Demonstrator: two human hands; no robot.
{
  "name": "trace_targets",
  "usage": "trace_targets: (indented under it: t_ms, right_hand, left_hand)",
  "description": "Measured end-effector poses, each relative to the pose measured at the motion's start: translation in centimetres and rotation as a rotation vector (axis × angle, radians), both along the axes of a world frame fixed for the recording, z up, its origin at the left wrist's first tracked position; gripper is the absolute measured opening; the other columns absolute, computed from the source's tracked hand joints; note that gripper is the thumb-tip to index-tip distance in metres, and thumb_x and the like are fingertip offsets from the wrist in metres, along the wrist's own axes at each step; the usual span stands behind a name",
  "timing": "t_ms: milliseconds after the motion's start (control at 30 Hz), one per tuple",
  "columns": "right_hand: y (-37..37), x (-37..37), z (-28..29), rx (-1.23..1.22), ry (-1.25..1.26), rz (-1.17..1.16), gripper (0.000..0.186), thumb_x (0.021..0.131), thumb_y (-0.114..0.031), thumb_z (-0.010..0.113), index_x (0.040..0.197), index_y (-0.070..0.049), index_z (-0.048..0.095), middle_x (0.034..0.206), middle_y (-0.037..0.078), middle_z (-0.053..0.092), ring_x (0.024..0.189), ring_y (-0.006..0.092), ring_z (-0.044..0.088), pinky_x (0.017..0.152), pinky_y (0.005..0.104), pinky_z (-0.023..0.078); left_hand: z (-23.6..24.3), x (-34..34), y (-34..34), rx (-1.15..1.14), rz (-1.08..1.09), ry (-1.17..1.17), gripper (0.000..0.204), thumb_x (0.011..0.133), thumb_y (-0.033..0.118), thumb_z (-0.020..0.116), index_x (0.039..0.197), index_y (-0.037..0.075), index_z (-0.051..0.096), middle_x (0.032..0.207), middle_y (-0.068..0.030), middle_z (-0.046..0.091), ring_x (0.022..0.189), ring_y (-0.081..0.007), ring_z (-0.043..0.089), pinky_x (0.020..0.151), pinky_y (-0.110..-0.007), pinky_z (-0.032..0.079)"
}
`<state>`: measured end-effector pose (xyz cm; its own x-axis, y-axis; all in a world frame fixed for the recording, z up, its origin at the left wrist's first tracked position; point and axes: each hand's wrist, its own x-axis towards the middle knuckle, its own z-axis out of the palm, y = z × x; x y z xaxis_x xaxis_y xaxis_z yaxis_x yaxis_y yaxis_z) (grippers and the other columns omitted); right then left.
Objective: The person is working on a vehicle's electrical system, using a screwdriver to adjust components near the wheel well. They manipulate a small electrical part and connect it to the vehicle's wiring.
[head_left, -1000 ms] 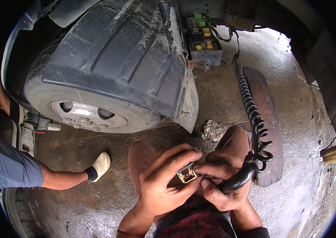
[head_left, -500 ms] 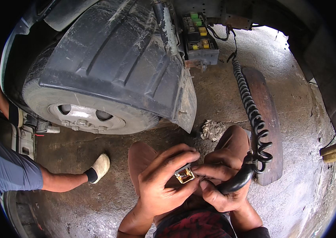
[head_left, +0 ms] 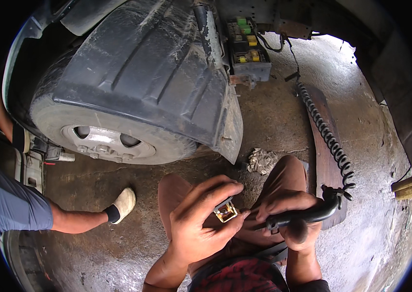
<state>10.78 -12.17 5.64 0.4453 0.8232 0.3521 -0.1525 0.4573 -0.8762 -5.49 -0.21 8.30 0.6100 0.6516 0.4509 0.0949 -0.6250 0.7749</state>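
My left hand (head_left: 193,209) pinches a small square relay-like part (head_left: 225,212) between thumb and fingers. Its open end faces up, with a pale rim and copper-coloured insides. Just to the right, my right hand (head_left: 288,201) grips a black curved-handled tool (head_left: 310,214), its narrower end directed left at the part. A short gap shows between that end and the part. From the handle's far end a black coiled cord (head_left: 329,138) runs up toward the vehicle. Both hands are above my bent legs.
A wheel (head_left: 104,143) under a dark mudguard (head_left: 138,73) fills the upper left. Beside it hangs a fuse box (head_left: 259,72) with green and yellow pieces. A crumpled rag (head_left: 262,161) and a wooden plank (head_left: 320,165) lie on the floor. Another person's leg (head_left: 77,220) reaches in from the left.
My right hand has turned the curved tool, so its handle now points to the upper right. The coiled cord has swung right and stretched. My left hand keeps the part nearly still.
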Motion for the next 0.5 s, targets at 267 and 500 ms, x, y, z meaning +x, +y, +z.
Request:
trace_targets:
  t_ms: [267, 500]
  right_hand:
    - [0.7, -0.3, 0.5, 0.092, -0.028, 0.044, 0.044, 0.078, -0.009, 0.095, 0.11, -0.001, 0.066, 0.106, 0.022, 0.069, 0.095, 0.0267, 0.071, 0.08, 0.0378, 0.062]
    - [1.6, -0.7, 0.9, 0.141, -0.154, -0.001, 0.042, 0.076, 0.003, 0.091, 0.109, 0.0, 0.065, 0.106, 0.02, 0.067, 0.095, 0.026, 0.072, 0.077, 0.0363, 0.062]
  left_hand:
    - [0.1, -0.3, -0.1, 0.081, 0.028, 0.03, 0.051, 0.071, -0.003, 0.088, 0.12, 0.002, 0.074, 0.117, -0.0155, 0.071, 0.102, -0.0274, 0.074, 0.085, -0.035, 0.06]
    - [-0.4, -0.4, -0.2, 0.123, 0.09, 0.041, 0.056, 0.067, 0.0, 0.088, 0.122, 0.005, 0.075, 0.116, -0.0153, 0.07, 0.101, -0.0302, 0.072, 0.086, -0.038, 0.059]
